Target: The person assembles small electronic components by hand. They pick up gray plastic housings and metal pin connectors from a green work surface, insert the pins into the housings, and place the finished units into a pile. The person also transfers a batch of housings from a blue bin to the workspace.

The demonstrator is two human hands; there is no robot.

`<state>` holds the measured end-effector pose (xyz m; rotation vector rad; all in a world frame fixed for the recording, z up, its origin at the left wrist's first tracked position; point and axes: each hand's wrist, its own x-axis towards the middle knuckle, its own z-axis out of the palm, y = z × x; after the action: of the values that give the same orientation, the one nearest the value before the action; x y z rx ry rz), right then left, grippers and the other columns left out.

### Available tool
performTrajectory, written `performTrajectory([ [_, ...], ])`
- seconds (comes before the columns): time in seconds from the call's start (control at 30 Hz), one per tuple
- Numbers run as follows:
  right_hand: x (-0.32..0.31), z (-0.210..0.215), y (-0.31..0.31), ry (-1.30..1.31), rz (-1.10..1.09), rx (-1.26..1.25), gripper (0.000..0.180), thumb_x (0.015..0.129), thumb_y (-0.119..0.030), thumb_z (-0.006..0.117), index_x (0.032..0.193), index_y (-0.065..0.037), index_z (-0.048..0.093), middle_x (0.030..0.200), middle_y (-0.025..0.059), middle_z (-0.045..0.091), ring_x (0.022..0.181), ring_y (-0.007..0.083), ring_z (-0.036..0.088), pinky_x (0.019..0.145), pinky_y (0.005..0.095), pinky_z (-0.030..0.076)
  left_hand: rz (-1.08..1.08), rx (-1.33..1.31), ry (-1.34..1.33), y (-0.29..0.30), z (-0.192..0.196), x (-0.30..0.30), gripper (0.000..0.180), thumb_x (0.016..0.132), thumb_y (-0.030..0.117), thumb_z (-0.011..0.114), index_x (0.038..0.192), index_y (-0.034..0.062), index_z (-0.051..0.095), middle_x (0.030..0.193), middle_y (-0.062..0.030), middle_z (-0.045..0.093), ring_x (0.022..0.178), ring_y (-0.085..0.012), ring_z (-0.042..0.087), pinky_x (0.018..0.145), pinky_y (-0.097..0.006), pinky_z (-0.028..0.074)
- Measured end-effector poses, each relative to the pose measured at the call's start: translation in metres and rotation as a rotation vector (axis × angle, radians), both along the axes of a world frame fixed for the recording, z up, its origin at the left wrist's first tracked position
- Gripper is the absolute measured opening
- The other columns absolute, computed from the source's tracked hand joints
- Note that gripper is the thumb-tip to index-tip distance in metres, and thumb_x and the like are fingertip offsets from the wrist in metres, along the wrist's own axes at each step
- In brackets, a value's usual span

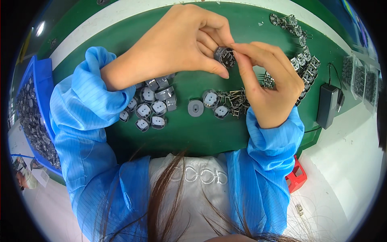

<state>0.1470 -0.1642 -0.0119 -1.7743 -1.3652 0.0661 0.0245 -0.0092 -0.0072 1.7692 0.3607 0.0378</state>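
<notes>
Hands, left point(181, 40) and right point(268, 76), pinch one grey cap point(224, 56) above the mat point(201, 133), mid-fitting; next needs steady alignment.

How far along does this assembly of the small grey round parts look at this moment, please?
Done, apparently: a cluster of grey capped parts lies under the left wrist. In hand: both the left hand and right hand pinch one round part. Left: loose metal clips at centre, more pieces far right, and a full blue bin.

small round grey cap point(224, 57), tilted, pinched above the green mat point(193, 133).
</notes>
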Motion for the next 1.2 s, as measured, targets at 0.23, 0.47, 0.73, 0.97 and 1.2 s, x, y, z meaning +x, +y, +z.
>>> performTrajectory([
  [0.23, -0.006, -0.001, 0.005, -0.188, 0.08, 0.082, 0.023, 0.071, 0.005, 0.076, 0.091, -0.006, 0.073, 0.088, 0.0072, 0.066, 0.073, 0.0223, 0.064, 0.063, 0.0318, 0.053, -0.049, -0.139, -0.005, -0.001, -0.002, -0.003, 0.027, 0.072, -0.004, 0.081, 0.093, -0.0031, 0.065, 0.083, -0.0053, 0.069, 0.076, -0.0072, 0.067, 0.067, -0.019, 0.052],
  [0.47, 0.006, 0.005, 0.004, 0.008, 0.159, 0.107, 0.024, 0.07, 0.007, 0.076, 0.091, -0.004, 0.073, 0.086, 0.0087, 0.068, 0.074, 0.022, 0.066, 0.063, 0.0307, 0.054, -0.103, -0.277, 0.111, 0.007, 0.014, -0.002, 0.03, 0.074, -0.005, 0.08, 0.101, -0.0056, 0.068, 0.09, -0.0102, 0.072, 0.082, -0.0128, 0.071, 0.074, -0.023, 0.057],
  [0.73, 0.004, 0.004, 0.006, -0.064, 0.154, 0.137, 0.022, 0.07, 0.004, 0.078, 0.088, -0.006, 0.074, 0.085, 0.0069, 0.069, 0.071, 0.0207, 0.066, 0.06, 0.0291, 0.052, -0.077, -0.254, 0.071, 0.004, 0.01, -0.005, 0.029, 0.076, -0.007, 0.077, 0.103, -0.0074, 0.066, 0.091, -0.0128, 0.072, 0.086, -0.0157, 0.072, 0.075, -0.025, 0.058],
  [0.97, 0.003, 0.006, 0.005, 0.038, 0.178, 0.088, 0.021, 0.068, 0.004, 0.079, 0.087, -0.006, 0.074, 0.085, 0.0074, 0.069, 0.071, 0.0211, 0.066, 0.061, 0.029, 0.052, -0.16, -0.358, 0.105, 0.01, 0.009, -0.003, 0.029, 0.075, -0.008, 0.076, 0.103, -0.0081, 0.066, 0.092, -0.0146, 0.072, 0.083, -0.0163, 0.072, 0.075, -0.024, 0.058],
  [1.2, -0.001, 0.008, 0.005, -0.08, 0.162, 0.076, 0.02, 0.071, 0.005, 0.077, 0.089, -0.004, 0.073, 0.085, 0.009, 0.07, 0.073, 0.0214, 0.068, 0.064, 0.0288, 0.054, -0.17, -0.328, -0.031, 0.007, 0.007, -0.008, 0.03, 0.075, -0.008, 0.076, 0.103, -0.0093, 0.066, 0.092, -0.0144, 0.072, 0.083, -0.0149, 0.071, 0.074, -0.024, 0.057],
])
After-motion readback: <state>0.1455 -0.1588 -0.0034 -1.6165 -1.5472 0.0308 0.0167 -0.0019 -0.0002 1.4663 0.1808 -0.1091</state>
